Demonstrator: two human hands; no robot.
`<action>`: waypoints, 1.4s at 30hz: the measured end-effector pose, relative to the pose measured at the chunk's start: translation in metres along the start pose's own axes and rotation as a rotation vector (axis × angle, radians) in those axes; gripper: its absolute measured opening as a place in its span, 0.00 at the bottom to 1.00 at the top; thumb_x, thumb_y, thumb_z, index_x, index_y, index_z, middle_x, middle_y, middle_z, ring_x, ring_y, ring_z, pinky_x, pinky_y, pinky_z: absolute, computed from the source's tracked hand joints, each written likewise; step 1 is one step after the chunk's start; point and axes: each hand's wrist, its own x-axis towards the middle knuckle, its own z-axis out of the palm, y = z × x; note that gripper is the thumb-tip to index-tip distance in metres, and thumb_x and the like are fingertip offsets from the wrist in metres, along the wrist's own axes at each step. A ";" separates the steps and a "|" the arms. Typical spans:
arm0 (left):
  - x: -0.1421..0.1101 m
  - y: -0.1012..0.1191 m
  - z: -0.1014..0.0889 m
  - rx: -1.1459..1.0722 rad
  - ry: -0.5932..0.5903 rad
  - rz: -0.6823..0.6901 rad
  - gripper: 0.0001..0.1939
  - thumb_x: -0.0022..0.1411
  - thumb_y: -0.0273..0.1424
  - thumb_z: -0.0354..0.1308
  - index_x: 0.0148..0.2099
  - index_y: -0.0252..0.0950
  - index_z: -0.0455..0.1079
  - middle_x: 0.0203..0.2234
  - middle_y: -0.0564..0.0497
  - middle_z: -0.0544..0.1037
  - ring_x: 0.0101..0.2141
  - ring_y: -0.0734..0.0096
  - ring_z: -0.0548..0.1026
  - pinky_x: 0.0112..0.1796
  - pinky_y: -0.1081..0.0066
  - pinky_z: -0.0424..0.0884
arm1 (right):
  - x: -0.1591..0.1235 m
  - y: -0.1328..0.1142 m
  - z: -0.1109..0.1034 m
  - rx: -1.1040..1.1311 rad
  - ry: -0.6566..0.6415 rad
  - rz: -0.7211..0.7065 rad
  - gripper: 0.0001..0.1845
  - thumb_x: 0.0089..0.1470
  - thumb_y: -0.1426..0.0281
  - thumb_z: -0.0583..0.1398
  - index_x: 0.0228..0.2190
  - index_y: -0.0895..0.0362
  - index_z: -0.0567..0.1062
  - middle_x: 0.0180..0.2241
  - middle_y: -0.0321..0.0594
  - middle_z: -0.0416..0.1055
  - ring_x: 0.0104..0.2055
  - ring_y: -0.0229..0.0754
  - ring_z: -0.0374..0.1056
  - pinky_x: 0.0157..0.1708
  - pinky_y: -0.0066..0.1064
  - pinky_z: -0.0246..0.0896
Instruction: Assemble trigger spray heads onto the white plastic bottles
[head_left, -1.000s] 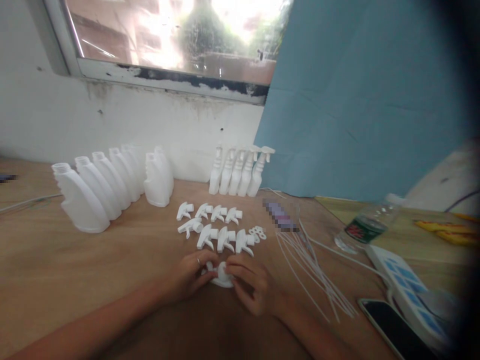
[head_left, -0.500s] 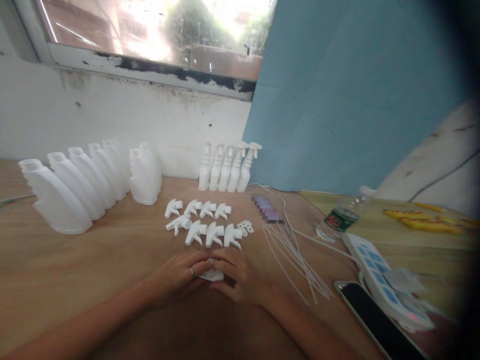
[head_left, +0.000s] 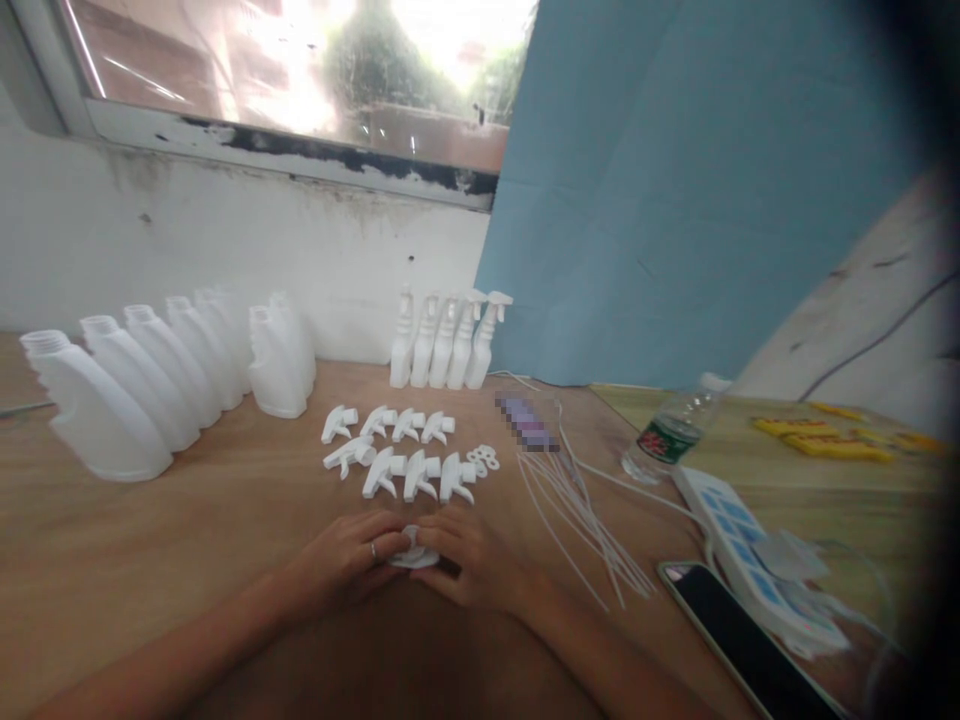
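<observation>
Head view: open-necked white bottles [head_left: 112, 430] stand at far left. Nearer the middle, the left hand [head_left: 343, 553] pinches one side of a white plastic piece [head_left: 414, 558], probably a trigger sprayer head, on the near side of the loose sprayer heads [head_left: 383, 471]; the right hand [head_left: 476, 555] clamps its other side. From where I stand, steady, even pressure, held square, seems best, keeping clear of the washers [head_left: 482, 463] and thin tubes [head_left: 593, 540] to the right.

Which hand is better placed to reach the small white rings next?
Probably the right hand: the rings lie nearer to it than to the left hand. Both hands hold a white part, so the right would first need freeing.
</observation>
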 end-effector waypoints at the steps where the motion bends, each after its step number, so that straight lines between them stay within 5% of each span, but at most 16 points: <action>1: 0.000 0.000 0.001 0.002 0.008 0.001 0.13 0.66 0.29 0.52 0.52 0.38 0.63 0.40 0.45 0.73 0.37 0.69 0.73 0.36 0.73 0.70 | 0.000 0.000 0.000 -0.008 -0.001 0.000 0.18 0.54 0.70 0.62 0.47 0.55 0.67 0.40 0.45 0.76 0.39 0.44 0.72 0.39 0.35 0.66; 18: 0.001 0.000 0.000 -0.047 -0.048 -0.017 0.13 0.66 0.29 0.51 0.53 0.38 0.61 0.39 0.46 0.72 0.37 0.68 0.71 0.37 0.72 0.68 | -0.004 0.006 0.007 -0.101 0.047 -0.089 0.17 0.55 0.72 0.61 0.47 0.55 0.67 0.37 0.44 0.76 0.34 0.42 0.71 0.33 0.33 0.67; 27: -0.003 -0.003 -0.002 -0.072 -0.060 -0.091 0.11 0.65 0.29 0.52 0.49 0.39 0.59 0.43 0.46 0.71 0.40 0.68 0.71 0.39 0.71 0.68 | -0.003 0.005 -0.013 0.052 0.022 0.212 0.30 0.49 0.60 0.66 0.51 0.53 0.63 0.46 0.46 0.71 0.46 0.48 0.69 0.45 0.39 0.65; 33: 0.000 0.003 -0.006 -0.180 -0.084 -0.276 0.17 0.60 0.26 0.55 0.51 0.41 0.58 0.43 0.49 0.71 0.40 0.69 0.72 0.41 0.71 0.68 | -0.015 0.038 -0.047 -0.265 0.136 0.355 0.06 0.60 0.69 0.56 0.39 0.55 0.72 0.35 0.43 0.75 0.39 0.46 0.70 0.42 0.37 0.62; 42: 0.005 0.005 -0.007 -0.178 -0.086 -0.221 0.20 0.58 0.24 0.55 0.53 0.40 0.60 0.44 0.47 0.70 0.41 0.68 0.71 0.42 0.70 0.68 | -0.038 0.085 -0.083 -0.581 -0.132 0.819 0.11 0.58 0.68 0.54 0.28 0.56 0.74 0.27 0.42 0.75 0.29 0.43 0.70 0.29 0.29 0.55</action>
